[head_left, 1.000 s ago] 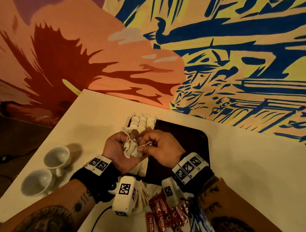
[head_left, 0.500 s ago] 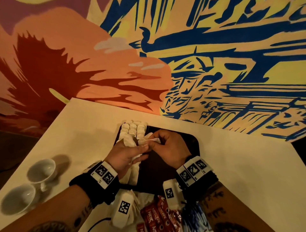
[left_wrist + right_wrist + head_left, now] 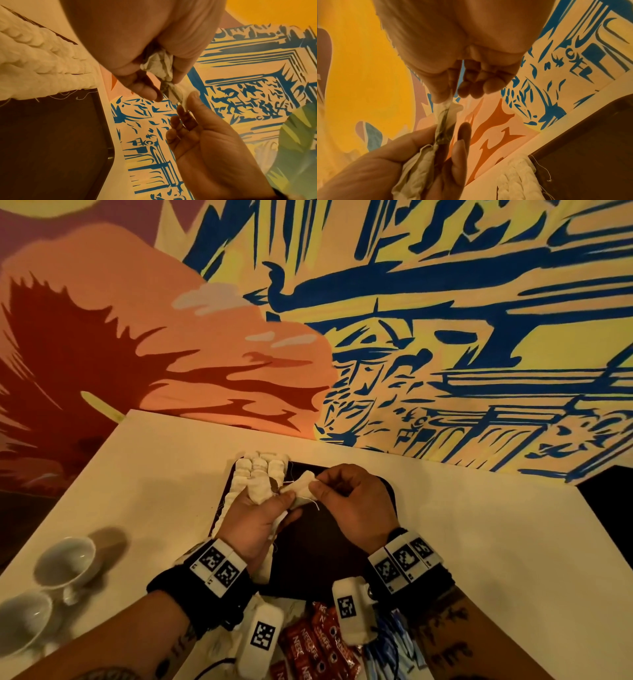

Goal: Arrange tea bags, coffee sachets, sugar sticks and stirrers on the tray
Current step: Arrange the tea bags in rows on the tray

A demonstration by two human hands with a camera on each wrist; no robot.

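Right now the dark tray [image 3: 383, 498] is my landmark on the pale table [image 3: 479, 542]. Along its left edge runs a neat column of white tea bags [image 3: 260, 470], already laid. Nearer to me than the tray lie the red coffee sachets [image 3: 318, 642], and beside them something blue that I cannot identify; left of the tray, well apart, stand two white cups [image 3: 65, 563].

Over the tray's far-left part, both hands meet on a small bunch of tea bags. My left hand [image 3: 253, 518] holds the crumpled bunch [image 3: 159, 65] in its curled fingers, thumb on top. My right hand [image 3: 346, 501] pinches the end of one tea bag [image 3: 301, 484] between thumb and forefinger, the other fingers folded in loosely, and seems to be drawing it free of the rest.

The trouble I expect is the loose threads [image 3: 315, 503]: they trail from the bags, and if they are tangled, pulling one bag could drag others out of my left hand, or snag the laid column and spoil its line. A hard tug might also tear the thin paper. I would separate slowly and lower the bag just beside the column, not across it.
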